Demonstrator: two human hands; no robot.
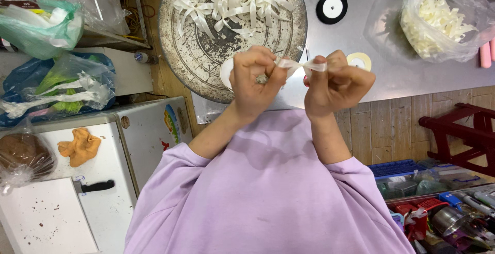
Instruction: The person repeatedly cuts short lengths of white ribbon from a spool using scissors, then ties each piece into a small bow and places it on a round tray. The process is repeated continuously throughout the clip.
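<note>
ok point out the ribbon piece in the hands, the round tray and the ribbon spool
ribbon piece (pixel 301 66), head view, middle of the strip between the hands
round tray (pixel 178 53), head view, bare left part
ribbon spool (pixel 331 7), head view, white centre

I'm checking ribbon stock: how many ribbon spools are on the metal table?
2 show clearly: a black-rimmed spool near the table's far edge, and a pale spool just past the right hand. A round white thing behind the left hand may be a third.

Both hands (pixel 296 81) pinching white ribbon (pixel 301 66), round tray (pixel 175 37)
</note>
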